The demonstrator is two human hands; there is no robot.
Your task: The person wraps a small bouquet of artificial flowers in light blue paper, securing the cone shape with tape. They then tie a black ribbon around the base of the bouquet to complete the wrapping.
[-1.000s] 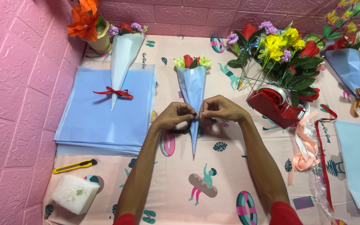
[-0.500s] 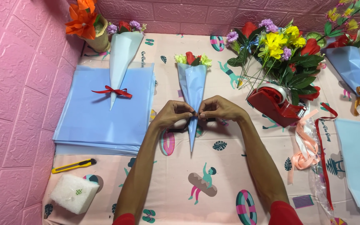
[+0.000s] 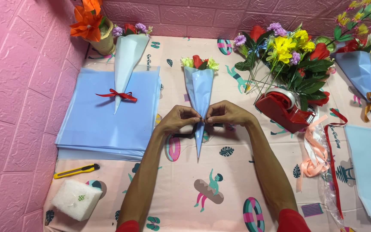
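At the middle of the frame a paper cone of flowers [image 3: 200,92] lies on the bench [image 3: 237,180], tip toward the lower edge. The left hand [image 3: 177,119] and right hand [image 3: 226,114] meet on it from either side. Left of them a stack of sheets [image 3: 104,129] carries a second cone [image 3: 125,60], with a pot of flowers [image 3: 92,23] behind it at upper left. Below the stack lie a utility knife [image 3: 76,170] and a foam block [image 3: 76,199]. Right of the hands sits a tape dispenser [image 3: 282,109], loose flowers [image 3: 286,53] behind it, ribbons [image 3: 318,150] just below, and a third cone [image 3: 361,73] at upper right.
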